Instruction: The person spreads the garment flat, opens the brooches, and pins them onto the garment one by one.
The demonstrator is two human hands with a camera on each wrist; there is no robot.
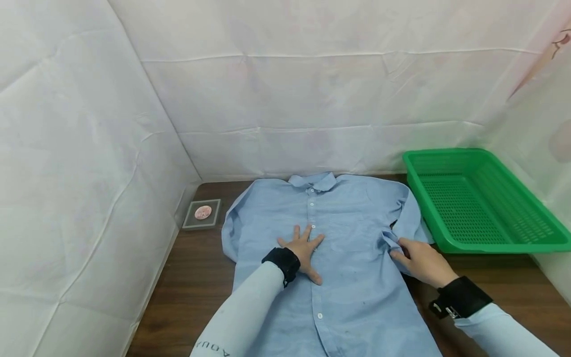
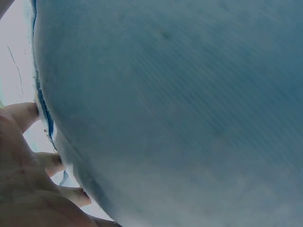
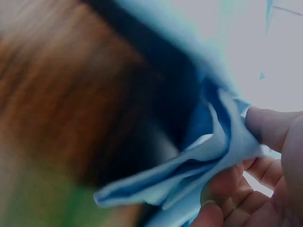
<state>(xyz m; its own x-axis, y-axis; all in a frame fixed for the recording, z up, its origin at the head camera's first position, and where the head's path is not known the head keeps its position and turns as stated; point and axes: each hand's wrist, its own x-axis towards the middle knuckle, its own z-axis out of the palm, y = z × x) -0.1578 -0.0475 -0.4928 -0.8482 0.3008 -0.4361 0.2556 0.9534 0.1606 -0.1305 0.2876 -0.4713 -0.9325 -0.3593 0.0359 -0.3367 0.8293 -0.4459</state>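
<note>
A light blue button-up shirt [image 1: 348,287] lies front up on the dark wooden table, collar toward the back wall. My left hand [image 1: 305,250] rests on the shirt's middle near the button strip, its fingers spread wide. In the left wrist view, the fingertips of the left hand [image 2: 28,175] press against the blue cloth. My right hand [image 1: 424,260] pinches the cuff end of the sleeve at the shirt's right side. Seen from the right wrist, the folded blue sleeve end [image 3: 189,175] is held between thumb and fingers of the right hand [image 3: 265,189].
A green plastic basket [image 1: 439,243] stands at the right, close beside the shirt's sleeve. At the left back, a small square glass-like dish [image 1: 214,220] bears a round pink piece [image 1: 202,212]. White cloth walls [image 1: 285,94] enclose the table [image 1: 192,297] at back and sides.
</note>
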